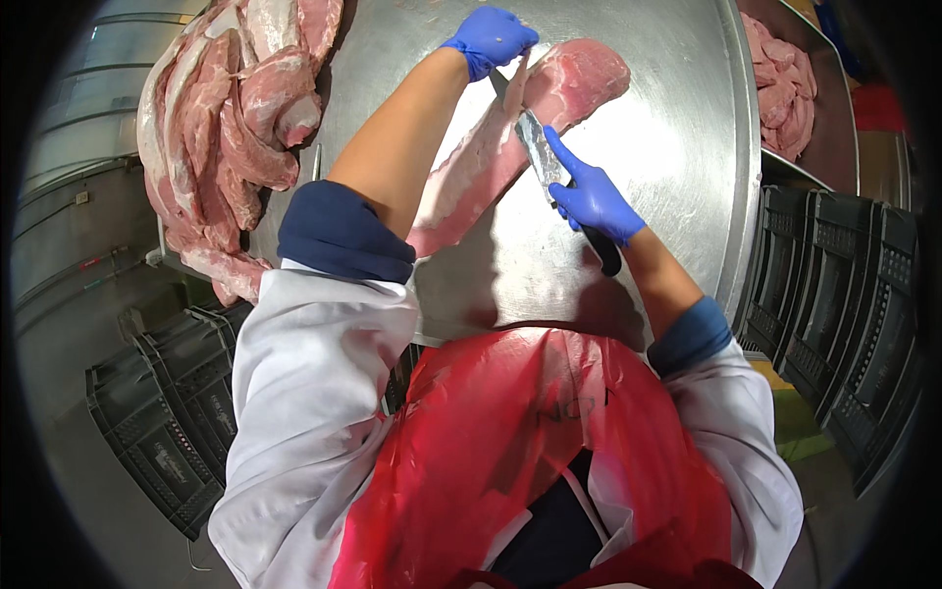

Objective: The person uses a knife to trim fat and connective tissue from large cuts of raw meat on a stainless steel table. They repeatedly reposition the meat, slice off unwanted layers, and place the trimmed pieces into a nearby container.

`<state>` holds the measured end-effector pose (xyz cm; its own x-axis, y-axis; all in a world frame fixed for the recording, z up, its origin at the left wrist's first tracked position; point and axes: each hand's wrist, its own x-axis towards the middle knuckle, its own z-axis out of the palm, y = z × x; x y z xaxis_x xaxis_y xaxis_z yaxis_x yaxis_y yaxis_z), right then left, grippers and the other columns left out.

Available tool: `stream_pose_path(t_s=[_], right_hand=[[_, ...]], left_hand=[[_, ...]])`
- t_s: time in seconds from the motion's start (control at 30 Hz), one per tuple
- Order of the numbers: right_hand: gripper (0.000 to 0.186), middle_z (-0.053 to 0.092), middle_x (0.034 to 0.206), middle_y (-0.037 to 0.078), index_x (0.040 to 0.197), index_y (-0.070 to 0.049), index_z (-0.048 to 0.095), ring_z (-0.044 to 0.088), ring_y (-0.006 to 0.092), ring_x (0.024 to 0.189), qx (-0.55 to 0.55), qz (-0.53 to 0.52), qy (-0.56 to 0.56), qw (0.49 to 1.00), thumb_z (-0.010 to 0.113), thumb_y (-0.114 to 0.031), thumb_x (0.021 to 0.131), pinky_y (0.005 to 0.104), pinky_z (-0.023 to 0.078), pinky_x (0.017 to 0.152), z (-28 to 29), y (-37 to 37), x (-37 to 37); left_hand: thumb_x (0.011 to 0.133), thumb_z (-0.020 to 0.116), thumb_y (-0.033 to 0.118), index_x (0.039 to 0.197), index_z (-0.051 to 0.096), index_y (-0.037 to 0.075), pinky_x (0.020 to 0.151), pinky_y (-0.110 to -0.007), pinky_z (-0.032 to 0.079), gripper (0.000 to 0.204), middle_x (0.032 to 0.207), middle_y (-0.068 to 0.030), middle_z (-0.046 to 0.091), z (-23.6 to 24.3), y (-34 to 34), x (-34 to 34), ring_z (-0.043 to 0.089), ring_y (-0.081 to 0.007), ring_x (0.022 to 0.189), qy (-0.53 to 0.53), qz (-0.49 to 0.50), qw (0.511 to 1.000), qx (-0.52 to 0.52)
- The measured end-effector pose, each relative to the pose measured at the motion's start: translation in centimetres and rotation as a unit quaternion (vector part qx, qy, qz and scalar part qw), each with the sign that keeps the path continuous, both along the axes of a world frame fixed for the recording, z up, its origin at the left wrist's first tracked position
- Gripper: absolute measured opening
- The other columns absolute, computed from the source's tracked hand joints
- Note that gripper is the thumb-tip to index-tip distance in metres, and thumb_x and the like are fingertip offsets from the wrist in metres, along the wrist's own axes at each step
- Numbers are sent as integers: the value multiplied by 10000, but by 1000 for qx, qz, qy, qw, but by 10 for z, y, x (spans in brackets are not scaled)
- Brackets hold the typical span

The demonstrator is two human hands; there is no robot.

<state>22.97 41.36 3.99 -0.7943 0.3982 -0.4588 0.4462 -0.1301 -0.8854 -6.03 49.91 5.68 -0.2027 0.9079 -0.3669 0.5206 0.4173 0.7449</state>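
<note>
A long pale-pink cut of meat (579, 83) lies diagonally on the steel table (687, 128). My left hand (486, 41), in a blue glove, is closed on a thin strip of meat lifted from that cut, at its far end. My gloved right hand (589, 196) grips a knife (538, 147) with a black handle, its blade angled up across the cut beneath the raised strip. The blade has pale smears on it, and its tip is partly hidden by the meat.
Many long pieces of meat (226, 137) are heaped at the left. A metal bin of meat (780, 83) stands at the right. Black crates (824, 294) are stacked beside the table, with more crates (162, 412) at lower left. A slim metal object (316, 162) lies near the heap.
</note>
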Motion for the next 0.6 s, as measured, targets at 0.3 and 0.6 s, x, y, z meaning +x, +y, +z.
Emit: stream_pose_path(t_s=[0.3,0.6], right_hand=[[804,620,769,103,1626,-260,182,616,172,598,10,-12,48,999,537,-185,908,328,559,614,-13,-25,-4],[819,595,692,51,1626,-269,185,546,122,530,-3,-22,19,1000,529,-91,904,287,515,529,-3,-56,-24]], left_hand=[[813,593,178,772,728,78,643,-435,536,173,757,-180,689,33,-14,9,688,-328,711,411,-330,827,194],[804,599,154,764,699,73,643,-424,529,135,758,-164,693,78,-30,30,692,-329,744,424,-340,804,241]])
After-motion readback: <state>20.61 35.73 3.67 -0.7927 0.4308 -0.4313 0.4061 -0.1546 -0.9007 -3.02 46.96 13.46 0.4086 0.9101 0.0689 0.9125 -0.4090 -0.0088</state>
